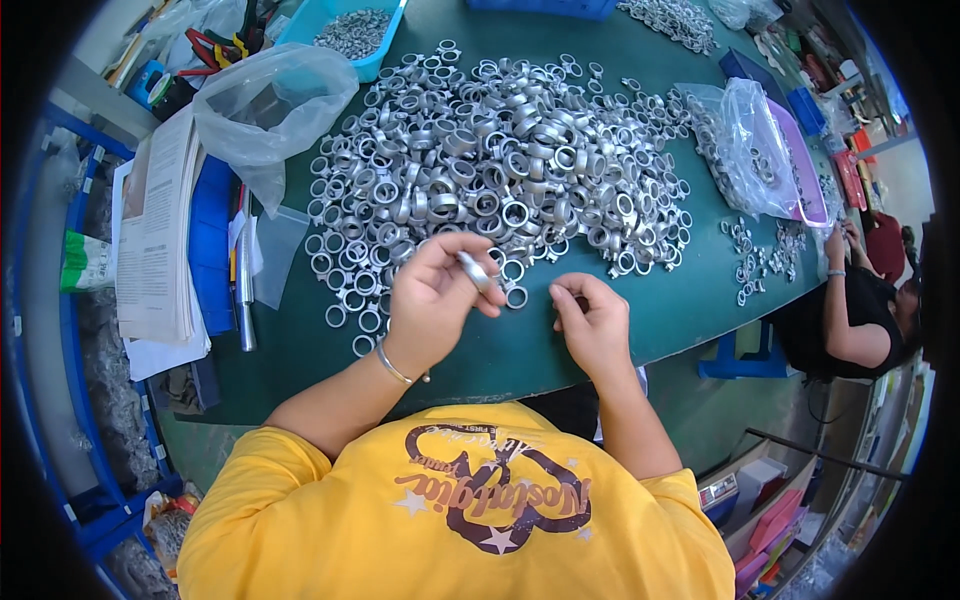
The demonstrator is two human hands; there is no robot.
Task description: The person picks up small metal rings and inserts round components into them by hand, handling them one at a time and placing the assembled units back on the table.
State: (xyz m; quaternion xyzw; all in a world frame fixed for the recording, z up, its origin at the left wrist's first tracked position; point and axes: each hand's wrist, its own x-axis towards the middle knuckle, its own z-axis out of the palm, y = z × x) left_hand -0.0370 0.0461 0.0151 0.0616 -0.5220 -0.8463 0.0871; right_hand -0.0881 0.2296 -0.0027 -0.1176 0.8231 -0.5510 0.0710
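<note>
A broad heap of silver metal rings [500, 150], each with a small tab or lug, lies on the green table. At the heap's near edge, my left hand [435, 295] pinches one metal ring [472, 271] between thumb and fingers, a little above the tabletop. A bracelet circles the left wrist. To the right, my right hand [592, 322] is closed, thumb pressed to the curled index finger, just in front of the heap. Whether anything small sits in that pinch is hidden.
Papers [160, 230], a blue bin [212, 240] and a clear plastic bag [270, 110] are at the left. A turquoise tray [395, 35] holds smaller parts at the back. On the right stand a bagged purple basket [800, 165] and a small ring pile [765, 255]; beyond sits another person [850, 320].
</note>
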